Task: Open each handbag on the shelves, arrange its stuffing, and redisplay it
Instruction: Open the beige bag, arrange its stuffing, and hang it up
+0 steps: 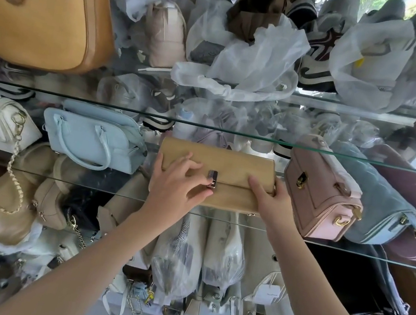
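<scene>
Tan and smooth-faced, the flat, oblong clutch handbag (233,199) is lying on the glass shelf (323,245) between both hands. The left hand (178,180) is grasping its left end, fingers curling over the flap (228,160) beside the rectangular metal clasp (212,180). The right hand (271,198) is gripping the right end, thumb pressing the flap. A domed pale-blue bag (89,141) is sitting just left of the left hand, a boxy pink bag (321,194) just right of the right.

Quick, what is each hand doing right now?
Left hand: holds the tan clutch, fingertips at its clasp.
Right hand: grips the clutch's right end.
</scene>
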